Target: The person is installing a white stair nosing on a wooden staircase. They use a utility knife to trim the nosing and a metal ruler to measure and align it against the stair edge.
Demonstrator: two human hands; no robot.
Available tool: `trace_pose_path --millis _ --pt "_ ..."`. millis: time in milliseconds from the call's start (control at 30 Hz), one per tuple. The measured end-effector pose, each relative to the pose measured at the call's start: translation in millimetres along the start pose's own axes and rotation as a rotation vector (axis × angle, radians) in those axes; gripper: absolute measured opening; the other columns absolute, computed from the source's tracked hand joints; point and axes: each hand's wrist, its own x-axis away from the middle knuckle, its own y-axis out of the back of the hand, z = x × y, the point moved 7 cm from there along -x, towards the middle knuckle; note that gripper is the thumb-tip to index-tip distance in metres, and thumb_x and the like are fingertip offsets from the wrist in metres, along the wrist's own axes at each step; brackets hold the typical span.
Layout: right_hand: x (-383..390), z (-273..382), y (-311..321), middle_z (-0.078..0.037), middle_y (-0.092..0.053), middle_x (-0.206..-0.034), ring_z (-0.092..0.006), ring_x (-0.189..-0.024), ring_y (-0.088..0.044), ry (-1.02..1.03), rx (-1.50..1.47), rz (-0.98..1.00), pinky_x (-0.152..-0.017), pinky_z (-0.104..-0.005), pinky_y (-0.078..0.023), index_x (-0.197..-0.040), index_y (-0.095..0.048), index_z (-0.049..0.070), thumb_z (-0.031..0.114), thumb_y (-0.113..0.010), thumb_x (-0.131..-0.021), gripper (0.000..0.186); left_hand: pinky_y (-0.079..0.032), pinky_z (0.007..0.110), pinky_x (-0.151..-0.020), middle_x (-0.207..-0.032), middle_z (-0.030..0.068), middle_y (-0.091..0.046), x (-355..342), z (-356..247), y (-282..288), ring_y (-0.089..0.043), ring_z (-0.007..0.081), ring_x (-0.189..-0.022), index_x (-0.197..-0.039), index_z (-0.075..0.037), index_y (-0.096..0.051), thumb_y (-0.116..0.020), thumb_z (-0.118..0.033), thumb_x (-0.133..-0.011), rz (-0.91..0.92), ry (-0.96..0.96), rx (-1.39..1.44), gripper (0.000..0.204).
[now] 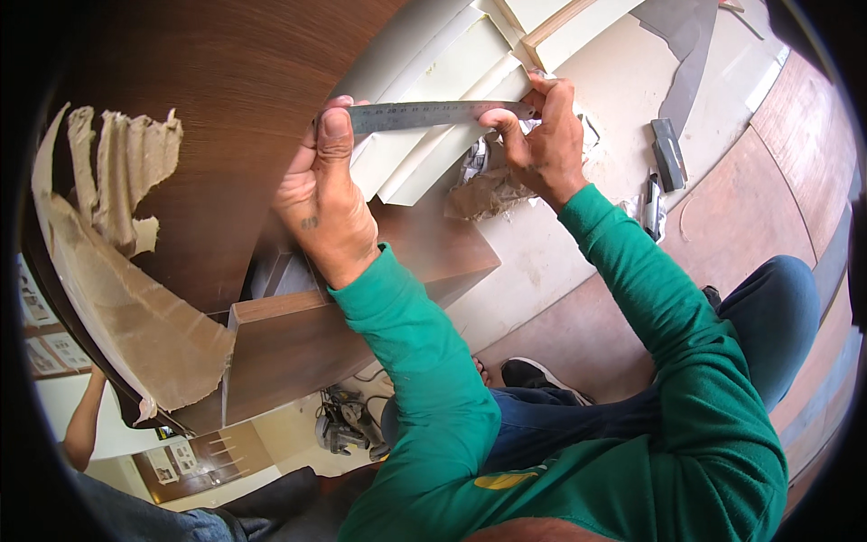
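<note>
A metal ruler (424,115) stretches between my two hands, bowed slightly and lying crosswise in front of a white panelled piece (456,68). My left hand (330,185) grips the ruler's left end, thumb upright along it, close to the dark brown wooden panel (226,99). At the other end my right hand (546,140) pinches the ruler between thumb and fingers, near a raised wooden edge (560,20). Below the left wrist a brown wooden box-like part (298,339) juts out.
Torn brown cardboard (126,280) hangs on the panel at left. Crumpled paper (488,190), a dark block (668,154) and a utility knife (651,203) lie on the floor at right. A power tool (339,429) sits lower down. Another person's arm (83,420) shows at lower left.
</note>
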Motion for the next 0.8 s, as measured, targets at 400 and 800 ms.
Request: trace_pose_path --millis 400,800 --pt "-3 -1 9 -0.023 -0.064 -0.109 -0.0373 -0.09 -0.071 -0.025 -0.007 0.029 -0.079 -0.0446 -0.06 -0.126 -0.053 -0.007 0.055 -0.088 -0.089 0.08 -0.057 0.036 -0.101 -0.106 0.0141 -0.08 11 1 -2 -0.073 0.0198 -0.101 -0.113 0.007 -0.081 -0.081 -0.017 -0.103 -0.069 -0.055 0.004 0.026" --pt "-10 2 9 -0.022 -0.06 -0.104 -0.0418 -0.093 -0.066 -0.023 -0.043 0.087 -0.081 -0.0479 -0.056 -0.12 -0.054 -0.009 0.05 -0.089 -0.089 0.075 -0.054 0.036 -0.106 -0.105 0.0155 -0.08 4 -9 -10 -0.074 0.0202 -0.104 -0.114 0.008 -0.079 -0.083 -0.019 -0.101 -0.076 -0.028 0.014 0.03"
